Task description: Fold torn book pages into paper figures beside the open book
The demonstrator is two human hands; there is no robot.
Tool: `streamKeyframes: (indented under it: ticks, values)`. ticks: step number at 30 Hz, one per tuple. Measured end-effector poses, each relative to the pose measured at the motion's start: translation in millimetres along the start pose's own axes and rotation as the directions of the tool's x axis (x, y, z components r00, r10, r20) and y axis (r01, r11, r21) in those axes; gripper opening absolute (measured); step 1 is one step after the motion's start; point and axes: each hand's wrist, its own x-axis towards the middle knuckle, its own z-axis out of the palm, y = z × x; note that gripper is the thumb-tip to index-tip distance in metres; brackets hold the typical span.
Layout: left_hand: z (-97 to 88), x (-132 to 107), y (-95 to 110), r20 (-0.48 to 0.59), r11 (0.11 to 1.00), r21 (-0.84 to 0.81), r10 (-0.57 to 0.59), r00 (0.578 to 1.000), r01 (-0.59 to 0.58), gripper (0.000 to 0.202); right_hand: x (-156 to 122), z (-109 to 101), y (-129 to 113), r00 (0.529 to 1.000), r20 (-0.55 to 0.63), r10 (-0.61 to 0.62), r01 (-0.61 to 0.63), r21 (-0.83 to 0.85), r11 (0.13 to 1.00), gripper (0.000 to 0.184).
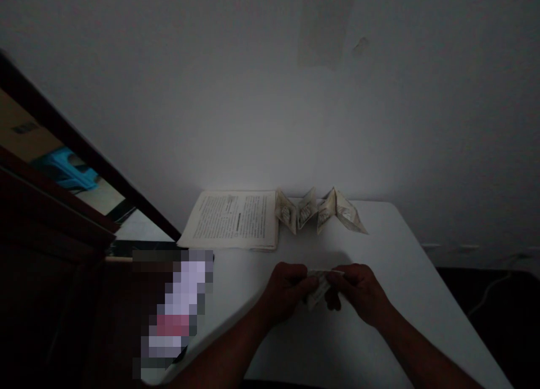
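Between my two hands is a small piece of folded printed paper (317,293), its lower end tapering to a point. My left hand (289,290) pinches its left side, thumb on top. At the upper right of the paper, my right hand (356,288) pinches the edge, with some fingers curled beneath. Both hands are just above the white table (304,344). Beyond them stand several folded paper shapes (306,209) in a zigzag row, made of printed paper. Left of that row lies a stack of printed pages (236,220).
A pale wall (253,96) rises behind the table. At the table's left edge lies a blurred-out object (181,304). Farther left, a dark-framed mirror (84,147) leans and shows a blue item (70,170). A pale cable (489,288) runs at the right.
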Motion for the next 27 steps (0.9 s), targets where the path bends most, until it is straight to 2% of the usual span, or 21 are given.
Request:
streamKeyframes:
  ticks: [2,4,7,13,18,23,25,27]
  values:
    - [-1.3,0.6,-1.5,0.071,1.0,-0.011,-0.008,0.997,0.009,0.043,-0.6,-2.1,-0.2,0.997,0.067,0.025,-0.026,0.007,1.0,0.038]
    - [-2.1,1.0,-1.3,0.099,0.999,0.041,-0.011,0.995,0.007,0.045,-0.3,-3.7,1.1,0.993,0.108,0.056,-0.058,0.017,0.998,0.037]
    - [-1.9,0.9,1.8,0.086,0.997,0.081,0.012,0.996,-0.019,0.046,1.1,-3.1,3.2,0.994,0.096,0.056,-0.06,0.035,0.998,0.039]
    - [0.2,0.3,4.4,0.029,0.999,0.043,0.031,0.999,-0.033,0.046,1.7,2.1,2.0,0.998,0.059,-0.012,0.007,0.096,0.995,0.046]
    - [1.5,-1.0,2.7,0.108,0.998,0.063,0.001,0.994,-0.008,0.047,1.0,0.8,5.2,0.999,0.043,-0.018,0.013,0.109,0.994,0.045]
    - [1.7,-1.1,4.5,0.049,0.997,0.066,0.048,0.998,-0.051,0.046,1.3,2.6,7.5,0.995,0.097,-0.013,0.004,0.098,0.995,0.047]
    - [1.6,-0.4,4.2,0.066,0.999,0.035,0.014,0.998,-0.016,0.045,0.0,3.3,6.7,0.993,0.114,-0.014,0.008,0.055,0.998,0.046]
    - [2.0,0.2,3.7,0.138,0.998,-0.023,-0.054,0.989,0.058,0.045,-1.4,3.1,5.9,0.99,0.14,-0.005,0.004,0.008,1.0,0.046]
